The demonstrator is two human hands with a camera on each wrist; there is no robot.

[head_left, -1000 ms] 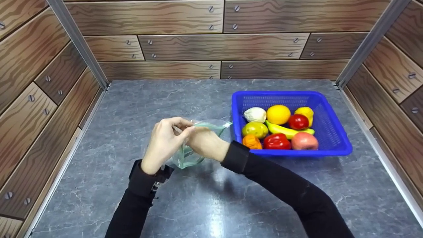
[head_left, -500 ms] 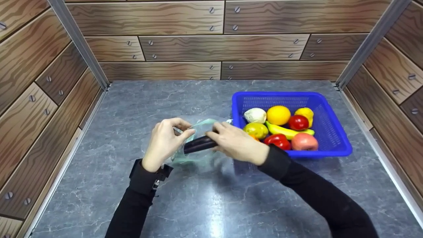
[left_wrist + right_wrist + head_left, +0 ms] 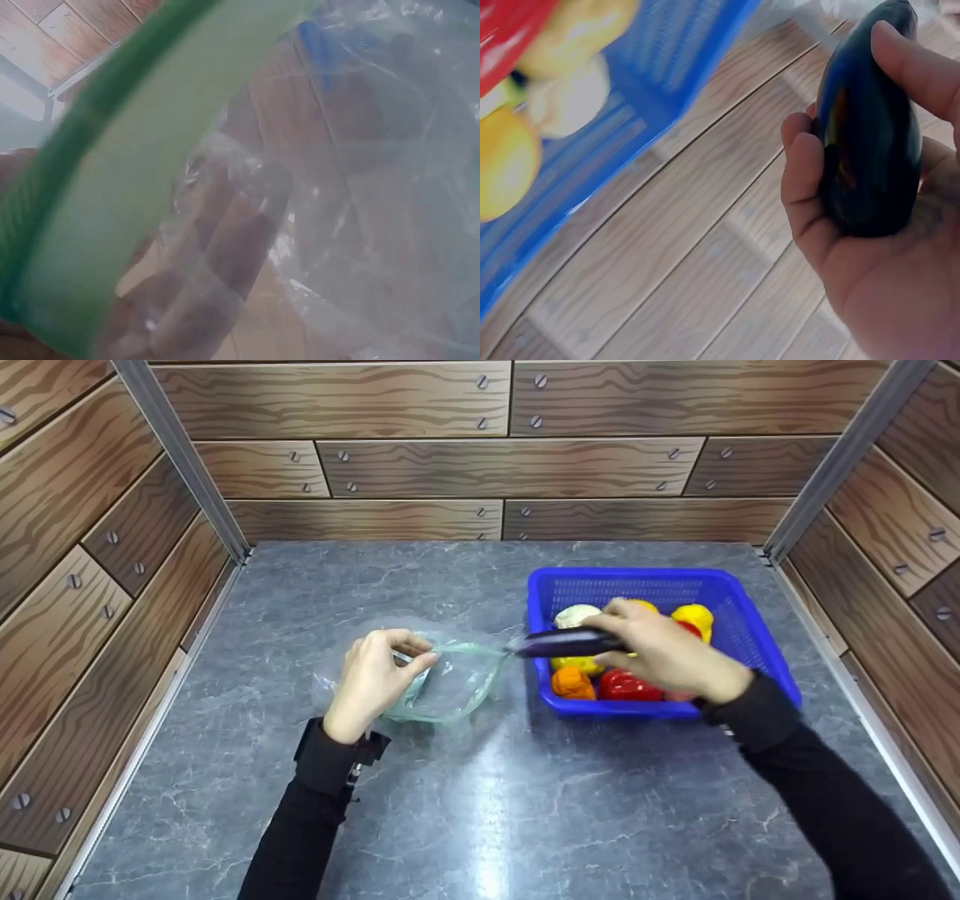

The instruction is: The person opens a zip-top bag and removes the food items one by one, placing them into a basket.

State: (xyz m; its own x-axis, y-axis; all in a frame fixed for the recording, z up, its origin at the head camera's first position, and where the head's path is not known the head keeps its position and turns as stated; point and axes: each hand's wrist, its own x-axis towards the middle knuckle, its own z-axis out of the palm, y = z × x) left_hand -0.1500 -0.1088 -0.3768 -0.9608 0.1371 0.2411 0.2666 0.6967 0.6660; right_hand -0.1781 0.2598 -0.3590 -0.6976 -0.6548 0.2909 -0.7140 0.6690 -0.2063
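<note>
My left hand pinches the rim of a clear plastic zip bag with a green-edged mouth. The bag stands open on the grey table, and its green strip crosses the left wrist view. My right hand grips a dark purple eggplant by one end, its narrow tip pointing left toward the bag. Fingers and thumb wrap the eggplant in the right wrist view. Both are above the left part of a blue basket and cover some of the produce in it.
Inside the basket lie a red pepper, an orange wrinkled piece, a white one, a yellow one and several others partly hidden. Wood-patterned walls close off the back and sides of the table.
My right hand has come out of the bag's mouth with the eggplant and moved right, over the basket. The left hand has stayed at the bag's rim; the mouth now shows wide.
</note>
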